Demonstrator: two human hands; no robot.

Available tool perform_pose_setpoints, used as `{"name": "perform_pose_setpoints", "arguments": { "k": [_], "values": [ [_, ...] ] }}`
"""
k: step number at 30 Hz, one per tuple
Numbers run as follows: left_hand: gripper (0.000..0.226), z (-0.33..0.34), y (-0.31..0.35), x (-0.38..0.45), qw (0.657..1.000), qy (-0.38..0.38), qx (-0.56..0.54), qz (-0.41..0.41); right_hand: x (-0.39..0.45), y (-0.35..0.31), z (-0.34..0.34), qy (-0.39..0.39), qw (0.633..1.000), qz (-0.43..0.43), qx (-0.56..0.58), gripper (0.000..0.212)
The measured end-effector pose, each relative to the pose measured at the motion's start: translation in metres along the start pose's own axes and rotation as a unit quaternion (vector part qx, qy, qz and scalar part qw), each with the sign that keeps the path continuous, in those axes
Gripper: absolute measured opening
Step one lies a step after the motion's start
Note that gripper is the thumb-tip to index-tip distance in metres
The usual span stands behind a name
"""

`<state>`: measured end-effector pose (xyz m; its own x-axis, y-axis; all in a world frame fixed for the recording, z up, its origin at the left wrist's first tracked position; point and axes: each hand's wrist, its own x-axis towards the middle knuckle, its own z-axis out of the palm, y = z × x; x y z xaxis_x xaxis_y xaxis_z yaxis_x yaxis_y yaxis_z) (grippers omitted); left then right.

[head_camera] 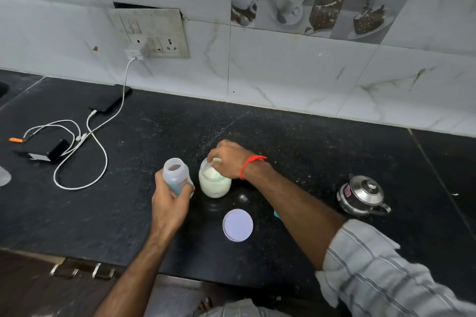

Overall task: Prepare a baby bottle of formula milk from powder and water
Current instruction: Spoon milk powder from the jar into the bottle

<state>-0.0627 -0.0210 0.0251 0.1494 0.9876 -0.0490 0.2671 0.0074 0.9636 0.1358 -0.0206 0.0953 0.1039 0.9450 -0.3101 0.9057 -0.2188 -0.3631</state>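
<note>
Left hand (168, 203) holds bottle (177, 175) tilted, mouth up-left

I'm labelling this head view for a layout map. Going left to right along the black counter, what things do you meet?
black adapter box → white cable loop → baby bottle held in the left hand → powder jar with the right hand at its mouth → white lid → steel kettle

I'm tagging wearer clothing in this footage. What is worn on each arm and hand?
The right arm wears a pale grey sleeve with thin darker stripes, pushed up above the elbow, and a red thread band round the wrist. The left forearm is bare, sleeveless in view. Both hands are bare: no gloves.
</note>
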Motion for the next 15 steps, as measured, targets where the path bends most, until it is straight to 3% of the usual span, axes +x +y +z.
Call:
{"name": "perform_pose_setpoints", "arguments": {
  "k": [3, 7, 15],
  "values": [
    [0.043, 0.004, -0.004, -0.003, 0.997, -0.049, -0.040, -0.042, 0.009, -0.006, 0.010, -0.058, 0.997, 0.050, -0.033, 0.055],
    [0.044, 0.014, -0.002, -0.002, 0.976, -0.145, -0.119, -0.115, 0.007, -0.002, 0.014, -0.035, 0.995, 0.076, -0.051, 0.055],
    [0.058, 0.054, 0.009, 0.009, 0.963, -0.252, -0.080, -0.056, -0.012, 0.039, -0.007, -0.007, 0.991, 0.131, -0.034, 0.058]
  ]
}}
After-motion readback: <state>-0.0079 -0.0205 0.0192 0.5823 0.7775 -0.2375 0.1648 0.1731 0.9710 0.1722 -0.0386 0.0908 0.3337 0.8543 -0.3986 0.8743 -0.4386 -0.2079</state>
